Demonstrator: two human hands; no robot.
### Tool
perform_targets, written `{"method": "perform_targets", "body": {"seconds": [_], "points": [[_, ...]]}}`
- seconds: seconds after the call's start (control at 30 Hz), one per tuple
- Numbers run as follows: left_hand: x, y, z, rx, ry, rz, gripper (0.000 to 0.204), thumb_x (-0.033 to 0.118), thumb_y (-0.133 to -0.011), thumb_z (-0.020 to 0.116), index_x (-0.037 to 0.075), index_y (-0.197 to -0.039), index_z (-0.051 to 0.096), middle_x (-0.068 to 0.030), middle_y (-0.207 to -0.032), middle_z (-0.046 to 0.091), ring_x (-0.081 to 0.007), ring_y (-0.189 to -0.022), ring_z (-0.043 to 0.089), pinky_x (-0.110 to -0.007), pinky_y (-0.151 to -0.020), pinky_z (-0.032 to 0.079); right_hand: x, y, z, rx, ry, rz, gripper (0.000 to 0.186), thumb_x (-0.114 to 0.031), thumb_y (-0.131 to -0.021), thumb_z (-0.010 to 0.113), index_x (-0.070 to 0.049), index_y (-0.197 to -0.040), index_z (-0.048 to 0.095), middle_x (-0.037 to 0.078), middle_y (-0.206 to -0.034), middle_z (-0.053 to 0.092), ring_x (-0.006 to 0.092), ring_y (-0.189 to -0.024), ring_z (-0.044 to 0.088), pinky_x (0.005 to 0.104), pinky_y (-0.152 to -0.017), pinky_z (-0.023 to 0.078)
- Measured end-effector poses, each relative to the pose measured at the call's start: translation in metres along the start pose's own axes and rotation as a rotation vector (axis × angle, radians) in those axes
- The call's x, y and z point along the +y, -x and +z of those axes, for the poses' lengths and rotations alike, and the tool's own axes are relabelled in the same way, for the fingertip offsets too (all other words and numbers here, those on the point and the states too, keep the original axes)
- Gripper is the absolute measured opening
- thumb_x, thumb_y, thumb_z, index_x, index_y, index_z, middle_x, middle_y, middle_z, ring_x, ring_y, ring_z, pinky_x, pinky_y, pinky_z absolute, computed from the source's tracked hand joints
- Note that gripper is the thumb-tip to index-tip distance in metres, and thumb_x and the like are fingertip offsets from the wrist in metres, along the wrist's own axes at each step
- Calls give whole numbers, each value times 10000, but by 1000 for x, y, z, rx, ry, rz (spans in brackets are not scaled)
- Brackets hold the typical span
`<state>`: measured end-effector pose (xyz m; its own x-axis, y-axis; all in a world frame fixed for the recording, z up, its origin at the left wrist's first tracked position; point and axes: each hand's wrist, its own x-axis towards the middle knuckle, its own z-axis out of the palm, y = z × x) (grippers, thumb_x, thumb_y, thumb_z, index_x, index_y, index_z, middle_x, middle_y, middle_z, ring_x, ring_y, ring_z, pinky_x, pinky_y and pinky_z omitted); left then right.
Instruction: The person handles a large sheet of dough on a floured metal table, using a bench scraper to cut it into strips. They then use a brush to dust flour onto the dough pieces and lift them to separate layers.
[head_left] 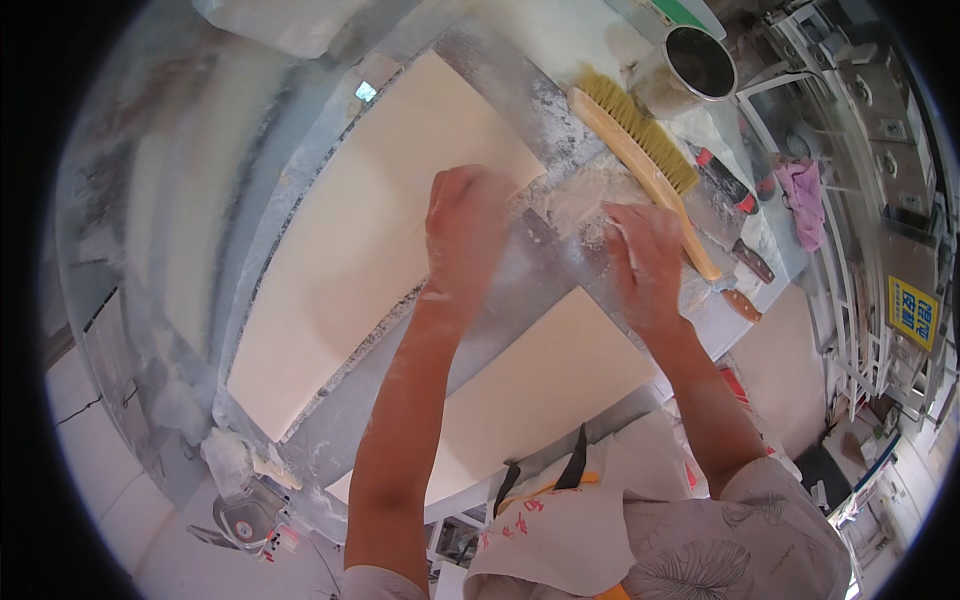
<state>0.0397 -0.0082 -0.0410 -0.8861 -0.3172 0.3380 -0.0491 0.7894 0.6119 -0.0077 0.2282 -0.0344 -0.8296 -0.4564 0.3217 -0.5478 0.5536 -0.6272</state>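
Note:
Two long pale dough sheets lie on a floured grey table. My left hand [462, 225] is over the right end of the far dough sheet [370, 200]. It is bent at the wrist and blurred, with its fingers turned under and mostly hidden. Dusted white, my right hand [648, 262] is beside a patch of loose flour [590, 195]. Its fingers are bent and drawn together; what they hold, if anything, does not show. Nearer to me is the second dough sheet [540, 385], which passes under my left forearm.
Right of the flour lies a wooden-handled bench brush [640, 150]. Behind it stands a metal canister [690, 70]. Wooden-handled knives [752, 262] and a black-and-red tool [725, 180] lie farther right. A pink cloth [800, 200] hangs from a white rack.

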Motion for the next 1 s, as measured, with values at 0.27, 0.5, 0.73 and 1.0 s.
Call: {"method": "perform_targets", "body": {"seconds": [0.27,0.5,0.73,1.0], "points": [[3,-21,-23,94,496,-710,125,107,-1004,766,5,-1074,753,-38,-1003,744,-80,-883,668,-242,-763,542,-52,-45,46,-164,-903,586,243,-175,-1093,602,23,-1210,681,164,-1058,721,241,-901,725,344,-809,588],[-8,-13,-40,49,367,-366,172,87,-979,763,49,-1144,730,-42,-1096,760,-131,-952,688,-289,-841,552,-67,-143,71,-464,-1015,1007,803,-596,-950,740,123,-1286,620,231,-1143,715,290,-1018,746,371,-897,604],[7,36,-79,122,292,-305,176,66,-972,741,86,-1146,748,-59,-1217,768,-199,-1100,689,-329,-851,571,-62,-160,111,-431,-136,362,549,-398,-905,764,46,-1219,687,271,-1024,754,426,-923,747,488,-839,587],[-112,96,-146,-38,-441,-790,217,104,-1005,670,65,-1210,731,-75,-1217,747,-190,-1103,689,-343,-921,553,-280,-92,173,-400,-50,-323,227,-253,-1010,597,-57,-1089,679,183,-796,714,399,-791,714,511,-720,569]]}}
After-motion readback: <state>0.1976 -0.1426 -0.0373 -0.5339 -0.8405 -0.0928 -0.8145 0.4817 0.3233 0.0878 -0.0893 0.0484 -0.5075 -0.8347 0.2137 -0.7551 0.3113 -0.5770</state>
